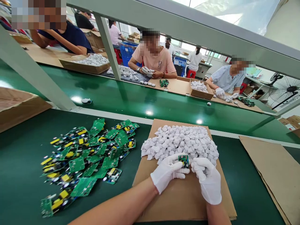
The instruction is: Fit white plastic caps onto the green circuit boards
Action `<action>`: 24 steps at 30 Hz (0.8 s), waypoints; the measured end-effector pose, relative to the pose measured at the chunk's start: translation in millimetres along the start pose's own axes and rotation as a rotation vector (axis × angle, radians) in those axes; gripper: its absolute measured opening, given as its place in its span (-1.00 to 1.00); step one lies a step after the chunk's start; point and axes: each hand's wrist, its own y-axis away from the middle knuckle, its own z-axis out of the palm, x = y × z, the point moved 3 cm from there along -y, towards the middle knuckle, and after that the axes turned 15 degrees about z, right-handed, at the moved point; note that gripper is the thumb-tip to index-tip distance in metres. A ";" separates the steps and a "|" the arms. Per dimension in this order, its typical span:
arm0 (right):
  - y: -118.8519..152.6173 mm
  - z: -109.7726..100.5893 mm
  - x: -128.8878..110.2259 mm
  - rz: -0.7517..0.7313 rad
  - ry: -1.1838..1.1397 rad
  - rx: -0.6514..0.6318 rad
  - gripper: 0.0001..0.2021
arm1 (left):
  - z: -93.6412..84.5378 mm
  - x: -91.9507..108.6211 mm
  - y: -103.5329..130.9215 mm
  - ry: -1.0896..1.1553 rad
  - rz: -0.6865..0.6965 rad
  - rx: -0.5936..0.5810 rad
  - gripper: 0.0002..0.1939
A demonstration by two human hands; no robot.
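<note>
My left hand (167, 171), in a white glove, grips a small green circuit board (183, 160) between thumb and fingers, its component side showing. Just right of the board is my gloved right hand (208, 179), fingers curled together in a pinch; whatever is in them blends with the glove. Both hands are over a cardboard sheet (178, 203), at the near edge of a big heap of small white pieces (180, 140). Left of the sheet lies a loose pile of green circuit boards (77, 164) with yellow and black components.
A cardboard box (21, 106) stands at the far left, and flat cardboard (272, 168) lies at the right. Beyond a pale rail runs a green conveyor belt (131, 100) with a few small pieces on it. Metal posts (107, 47) rise there; several co-workers sit across.
</note>
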 end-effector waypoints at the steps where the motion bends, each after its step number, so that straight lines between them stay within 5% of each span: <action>1: 0.3 0.5 -0.1 -0.020 -0.006 -0.002 -0.86 | 0.1 -0.3 0.0 0.001 -0.006 -0.004 -0.47; 7: 2.1 -7.8 10.0 0.105 0.044 -0.002 -0.79 | 0.9 -1.1 0.8 -0.015 -0.005 -0.025 -0.53; 17: 8.0 1.1 5.3 0.103 0.062 -0.069 -0.65 | 0.2 0.0 0.1 -0.074 0.019 -0.013 -0.53; 24: 11.1 2.4 11.0 -0.092 0.369 0.036 -0.82 | 4.8 1.7 0.6 -0.215 0.146 -0.036 -0.41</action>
